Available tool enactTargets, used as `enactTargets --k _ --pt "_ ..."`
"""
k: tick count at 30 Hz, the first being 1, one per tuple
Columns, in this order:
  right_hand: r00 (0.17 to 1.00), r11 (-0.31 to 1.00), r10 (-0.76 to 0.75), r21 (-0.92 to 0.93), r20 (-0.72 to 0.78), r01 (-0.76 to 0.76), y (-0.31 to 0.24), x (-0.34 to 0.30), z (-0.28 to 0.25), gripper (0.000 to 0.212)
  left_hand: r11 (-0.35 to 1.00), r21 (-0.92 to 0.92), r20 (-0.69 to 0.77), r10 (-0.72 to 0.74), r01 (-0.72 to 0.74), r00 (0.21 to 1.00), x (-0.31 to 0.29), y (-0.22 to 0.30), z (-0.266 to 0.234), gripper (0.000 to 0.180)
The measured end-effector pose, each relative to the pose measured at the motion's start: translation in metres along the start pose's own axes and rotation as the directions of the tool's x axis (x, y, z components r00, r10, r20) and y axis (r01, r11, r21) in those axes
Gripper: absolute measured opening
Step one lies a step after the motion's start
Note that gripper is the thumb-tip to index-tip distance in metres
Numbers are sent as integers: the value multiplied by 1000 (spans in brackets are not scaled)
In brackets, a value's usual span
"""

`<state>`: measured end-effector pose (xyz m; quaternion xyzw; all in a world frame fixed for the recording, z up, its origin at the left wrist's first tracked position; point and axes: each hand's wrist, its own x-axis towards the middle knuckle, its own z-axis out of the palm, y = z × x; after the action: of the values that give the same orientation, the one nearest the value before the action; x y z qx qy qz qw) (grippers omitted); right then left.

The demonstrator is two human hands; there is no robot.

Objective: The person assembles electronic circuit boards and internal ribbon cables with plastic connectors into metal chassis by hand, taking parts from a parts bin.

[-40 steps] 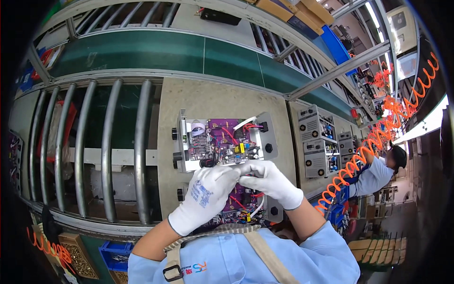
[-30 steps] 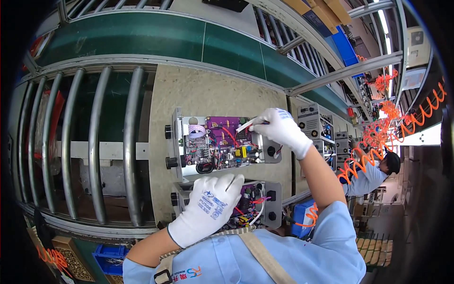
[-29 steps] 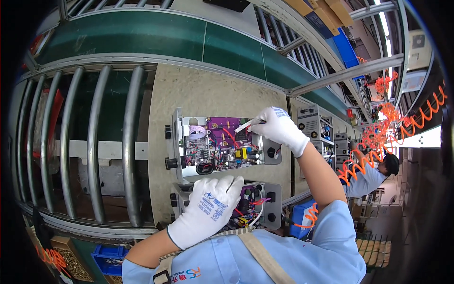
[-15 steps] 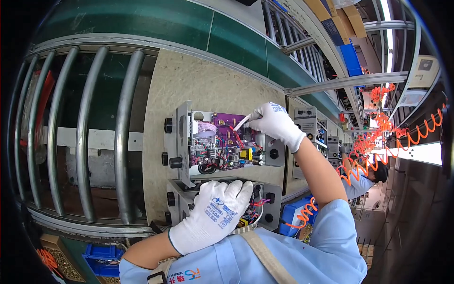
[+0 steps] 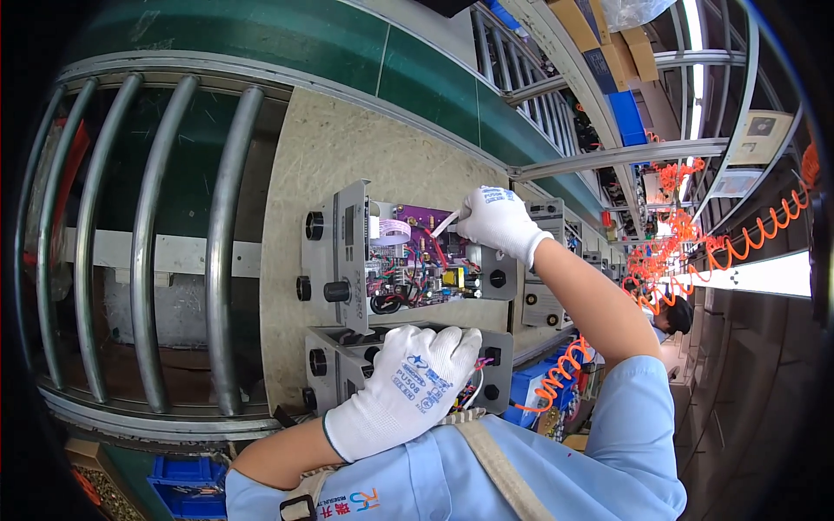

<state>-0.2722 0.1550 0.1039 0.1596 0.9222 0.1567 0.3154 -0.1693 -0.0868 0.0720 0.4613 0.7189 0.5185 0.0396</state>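
An opened grey electronic unit with black knobs stands on the bench, its purple circuit board and coloured wires exposed. My right hand, in a white glove, is at its far right corner, fingers closed on the end of a white cable; the fingertips are partly hidden. A second open grey unit sits nearer to me. Over it lies my gloved left hand, fingers curled down and pressed together. What is under those fingertips is hidden. A pink wire shows beside them.
Metal rollers run along the left, next to the beige bench top. More grey units stand to the right. Orange coiled hoses hang on the right, near blue bins. Another person is farther right.
The far unit has turned slightly, so more of its front panel shows. My left hand has shifted a little right over the near unit. My right hand keeps its grip on the white cable.
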Motion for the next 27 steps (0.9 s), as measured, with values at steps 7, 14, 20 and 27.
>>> enactTargets --k 7,14,20,27 --pt "988 994 -31 106 154 14 11 16 -10 38 997 -63 94 -34 40 995 -2 -3 -2 39" --pt "998 986 54 157 42 -60 25 17 -5 59 999 -49 49 -14 16 999 11 -4 -8 33" --pt "999 965 -27 263 41 15 10 10 -7 47 990 45 237 -143 137 961 3 -2 -3 34" --pt "836 603 -528 629 -148 492 39 -92 -14 36 993 -114 311 9 28 950 6 15 -17 26"
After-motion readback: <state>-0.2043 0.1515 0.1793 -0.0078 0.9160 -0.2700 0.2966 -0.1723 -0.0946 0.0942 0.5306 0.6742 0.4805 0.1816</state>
